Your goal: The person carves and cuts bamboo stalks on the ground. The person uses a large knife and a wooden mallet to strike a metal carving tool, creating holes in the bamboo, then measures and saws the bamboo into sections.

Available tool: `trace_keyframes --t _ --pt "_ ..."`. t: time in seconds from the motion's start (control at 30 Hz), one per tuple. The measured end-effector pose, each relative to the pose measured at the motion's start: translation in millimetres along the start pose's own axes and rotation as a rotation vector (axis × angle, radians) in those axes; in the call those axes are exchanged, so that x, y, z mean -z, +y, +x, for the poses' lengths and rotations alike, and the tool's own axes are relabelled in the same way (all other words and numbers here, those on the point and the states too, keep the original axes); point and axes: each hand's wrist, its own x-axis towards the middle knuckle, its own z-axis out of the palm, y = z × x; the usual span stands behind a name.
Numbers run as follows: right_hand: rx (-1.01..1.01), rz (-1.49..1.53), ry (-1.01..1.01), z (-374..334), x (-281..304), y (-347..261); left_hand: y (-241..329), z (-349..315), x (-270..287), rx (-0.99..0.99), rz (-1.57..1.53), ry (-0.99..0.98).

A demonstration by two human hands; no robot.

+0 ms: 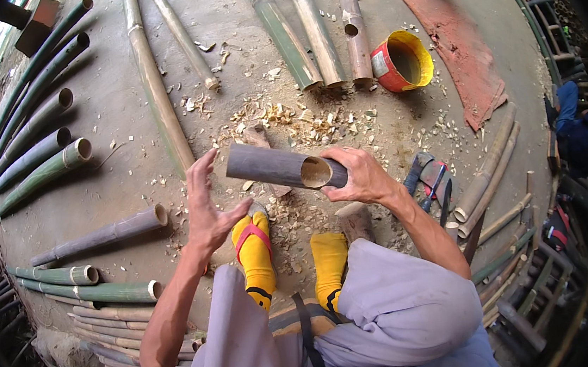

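Note:
In front of my knees I hold up a short, dark bamboo section [264, 166] with an oval hole cut in its side near the right end. My right hand [359, 174] grips that end, fingers on top and thumb below. Close to the other end, my left hand [209, 206] is open, fingers spread, with a small gap between it and the bamboo. Beneath the section, a piece of wood [258, 139] lies on the ground among pale shavings [306, 122]. A wooden block [356, 221] rests beside my yellow-socked right foot.
Several bamboo poles [156, 90] lie ahead and along the left. A red and yellow bucket [382, 67] of murky liquid stands beside a holed bamboo piece [357, 43]. Tools [437, 182] lie to my right, near more poles [487, 172]. A reddish sheet [458, 54] covers ground farther off.

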Motion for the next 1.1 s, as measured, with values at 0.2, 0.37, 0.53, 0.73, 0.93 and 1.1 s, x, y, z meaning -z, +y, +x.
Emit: trace_keyframes --t 0.2,0.37,0.53,0.73,0.93,1.1 --pt "0.029 0.063 -0.083 12 -7 -16 0 7 -1 -0.090 0.058 0.003" --pt "-0.092 0.338 0.098 14 -36 -28 0 0 -6 0.316 -0.638 0.024" --pt "-0.209 0.526 0.121 17 -64 -46 1 -9 -31 0.518 -1.149 -0.254" --pt "0.068 0.179 0.046 23 -50 -36 2 19 -7 0.480 -1.254 0.007" --pt "0.435 -0.368 0.046 59 11 -30 -40 -5 22 0.492 -0.844 -0.363" --pt "0.313 -0.312 0.412 59 -23 -31 -30 -28 -30 0.581 -0.734 -0.452"
